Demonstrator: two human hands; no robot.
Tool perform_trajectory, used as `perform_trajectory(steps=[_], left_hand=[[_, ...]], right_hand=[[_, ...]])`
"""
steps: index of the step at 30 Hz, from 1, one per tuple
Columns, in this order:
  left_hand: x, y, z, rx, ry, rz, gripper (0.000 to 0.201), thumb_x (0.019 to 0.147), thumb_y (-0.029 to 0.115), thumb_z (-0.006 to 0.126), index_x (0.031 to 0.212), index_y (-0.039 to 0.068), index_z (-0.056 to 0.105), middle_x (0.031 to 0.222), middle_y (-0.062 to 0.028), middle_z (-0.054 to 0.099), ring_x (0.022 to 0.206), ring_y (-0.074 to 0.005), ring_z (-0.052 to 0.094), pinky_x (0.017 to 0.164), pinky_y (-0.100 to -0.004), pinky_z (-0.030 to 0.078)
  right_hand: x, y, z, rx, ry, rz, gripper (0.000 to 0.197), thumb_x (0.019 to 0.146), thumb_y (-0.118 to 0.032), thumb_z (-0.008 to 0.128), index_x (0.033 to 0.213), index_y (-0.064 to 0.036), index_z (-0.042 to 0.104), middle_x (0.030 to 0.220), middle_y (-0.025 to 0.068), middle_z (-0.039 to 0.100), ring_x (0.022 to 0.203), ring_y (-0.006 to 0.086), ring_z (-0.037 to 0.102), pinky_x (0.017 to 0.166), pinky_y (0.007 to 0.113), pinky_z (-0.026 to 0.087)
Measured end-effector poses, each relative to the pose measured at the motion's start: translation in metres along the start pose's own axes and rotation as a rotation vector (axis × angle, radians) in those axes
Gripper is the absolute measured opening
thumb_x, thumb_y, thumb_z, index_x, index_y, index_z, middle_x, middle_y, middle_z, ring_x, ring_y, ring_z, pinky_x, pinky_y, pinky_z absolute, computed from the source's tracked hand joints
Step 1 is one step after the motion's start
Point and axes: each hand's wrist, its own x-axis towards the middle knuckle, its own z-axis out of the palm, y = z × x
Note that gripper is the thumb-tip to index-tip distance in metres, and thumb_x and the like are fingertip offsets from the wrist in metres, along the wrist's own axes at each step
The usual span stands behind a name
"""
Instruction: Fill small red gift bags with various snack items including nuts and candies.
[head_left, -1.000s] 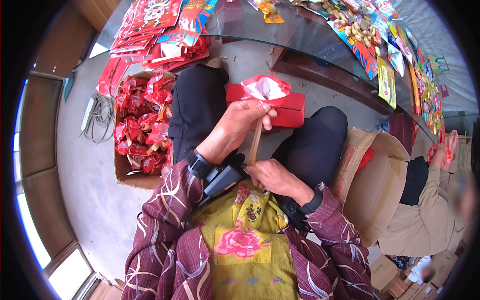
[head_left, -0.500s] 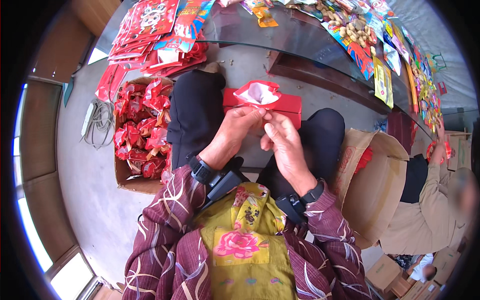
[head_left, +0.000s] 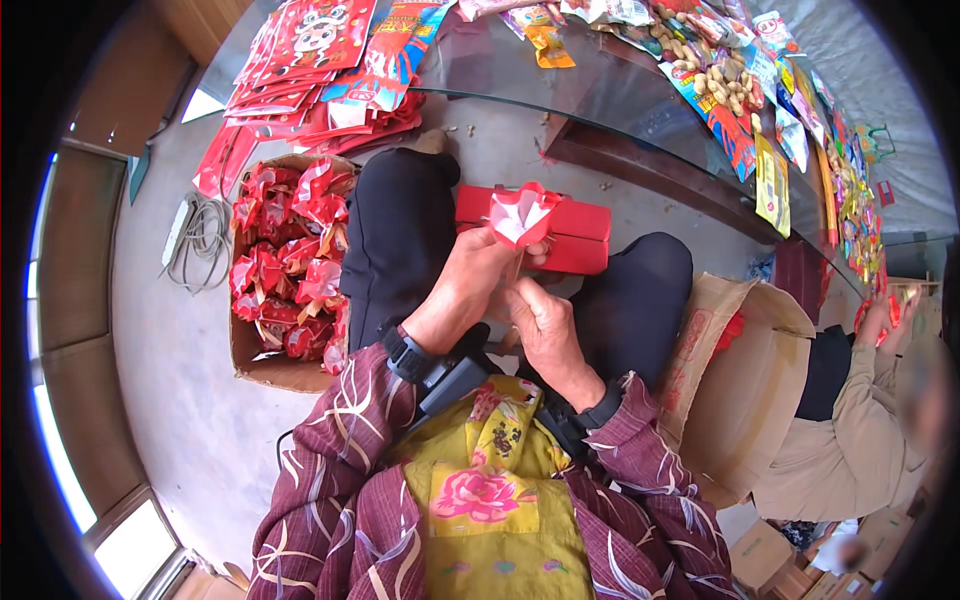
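Observation:
Between my knees, my left hand (head_left: 478, 278) is wrapped round the gathered neck of a red bag (head_left: 524, 213). The bag's top flares out above the fingers and shows a white inside; its lower part is hidden behind the hand. Just below and to the right, my right hand (head_left: 548, 325) is closed in a pinch. Something thin seems to run between the two hands, too fine to name. Behind the bag is a red box (head_left: 582, 237), its near edge partly covered by my left hand.
A carton (head_left: 285, 372) of tied red bags stands left of my leg. Flat red bags (head_left: 325, 55) lie on the glass table (head_left: 480, 75), with peanuts (head_left: 720, 80) and snack packets farther right. An open carton (head_left: 745, 390) is at my right, near another person (head_left: 850, 430).
My left hand has closed round the bag's neck, and its wide mouth has drawn narrower. My right hand has moved down and nearer my body, fingers now pinched.

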Motion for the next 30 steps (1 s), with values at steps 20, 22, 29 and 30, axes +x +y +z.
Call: perform_trajectory(steps=[20,22,29,30], left_hand=[[0.001,-0.015,-0.004,0.165,-0.074,0.011,0.022,0.096,0.015,0.056,0.102,0.000,0.070,0.093,-0.0053,0.070,0.086,-0.0136,0.065,0.079,-0.0297,0.053],[0.003,-0.018,-0.007,0.211,-0.052,0.013,0.022,0.097,0.017,0.056,0.100,0.000,0.071,0.090,-0.0049,0.070,0.083,-0.0128,0.064,0.077,-0.0287,0.052],[0.003,-0.019,-0.001,0.296,-0.009,0.019,0.017,0.095,0.013,0.061,0.091,0.001,0.073,0.082,0.0000,0.070,0.070,-0.0050,0.057,0.065,-0.0235,0.045],[0.002,-0.018,0.000,0.313,-0.017,0.024,0.018,0.095,0.013,0.061,0.090,0.002,0.073,0.081,0.0009,0.069,0.069,-0.0046,0.057,0.064,-0.0228,0.044]], right_hand=[[-0.009,0.003,-0.025,-0.151,-0.010,-0.042,0.014,0.100,-0.010,0.057,0.091,0.0014,0.057,0.072,0.0095,0.053,0.056,0.0145,0.053,0.053,0.031,0.043],[0.000,-0.009,-0.042,-0.216,0.119,-0.087,0.010,0.098,-0.008,0.059,0.099,0.0014,0.062,0.078,0.0073,0.056,0.059,0.0138,0.055,0.055,0.029,0.044],[0.040,-0.036,-0.075,-0.302,0.003,-0.153,0.023,0.090,-0.006,0.064,0.113,-0.0044,0.061,0.095,0.0162,0.066,0.081,0.0361,0.068,0.070,0.039,0.054],[0.042,-0.035,-0.077,-0.308,-0.028,-0.138,0.022,0.090,-0.008,0.064,0.111,-0.0042,0.061,0.095,0.0170,0.066,0.082,0.0380,0.067,0.070,0.040,0.054]])
